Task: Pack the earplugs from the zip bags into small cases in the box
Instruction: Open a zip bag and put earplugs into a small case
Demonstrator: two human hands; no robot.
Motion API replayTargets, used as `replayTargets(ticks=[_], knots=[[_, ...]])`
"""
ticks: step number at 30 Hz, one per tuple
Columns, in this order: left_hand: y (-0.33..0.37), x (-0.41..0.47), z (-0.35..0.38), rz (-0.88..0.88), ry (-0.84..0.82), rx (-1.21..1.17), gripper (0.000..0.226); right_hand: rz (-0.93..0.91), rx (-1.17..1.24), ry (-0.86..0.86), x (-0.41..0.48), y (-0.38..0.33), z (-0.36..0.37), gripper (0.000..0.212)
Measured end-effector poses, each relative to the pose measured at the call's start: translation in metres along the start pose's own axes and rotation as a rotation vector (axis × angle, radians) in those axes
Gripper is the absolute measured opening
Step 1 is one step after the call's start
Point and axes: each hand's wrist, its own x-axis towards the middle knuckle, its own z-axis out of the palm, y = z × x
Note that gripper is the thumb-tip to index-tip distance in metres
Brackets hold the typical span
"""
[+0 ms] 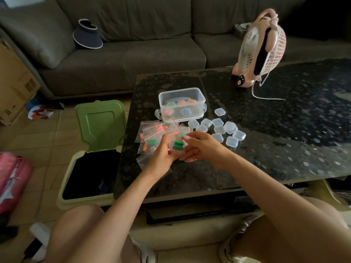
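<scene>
Counter of dark speckled stone carries everything; largest on it is the clear box, standing toward the left edge at mid-depth, with several filled small cases visible through its wall. Just right of the box and nearer the front edge lies a loose cluster of empty small cases, touching one another in places. Left of that cluster, by the left edge, a heap of zip bags with orange and green plugs spreads flat.

Held above the heap, one zip bag stands roughly upright, its sealed mouth up and away from the person, two green earplugs lying crosswise low inside it. Left hand clasps the bag's lower part from the left side, fingers closed on it. Right hand meets the bag's upper edge from the right, thumb and forefinger pinching at or near the seal, though the exact contact is hard to make out.

Judging by this, the seal comes open next, and the right hand, nearer the empty cases, would fetch one
</scene>
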Motion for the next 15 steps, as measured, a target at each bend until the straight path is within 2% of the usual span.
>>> replayTargets(ticks=[2, 5, 9, 13, 15], knots=[[-0.001, 0.0, 0.0, 0.045, 0.006, 0.153, 0.054, 0.001, 0.045, 0.003, -0.001, -0.001, 0.001, 0.027], [-0.007, 0.001, -0.003, 0.14, 0.038, 0.392, 0.059, -0.009, -0.015, 0.006, -0.001, -0.001, 0.0, 0.032], [-0.01, 0.0, -0.004, 0.248, 0.062, 0.529, 0.064, -0.042, -0.099, 0.064, -0.001, 0.002, 0.003, 0.021], [-0.005, 0.0, -0.005, 0.253, 0.068, 0.474, 0.07, -0.024, -0.084, 0.118, 0.003, 0.005, 0.001, 0.031], [-0.004, 0.003, -0.012, 0.226, 0.167, 0.395, 0.068, -0.014, -0.02, 0.155, 0.006, 0.003, -0.002, 0.034]])
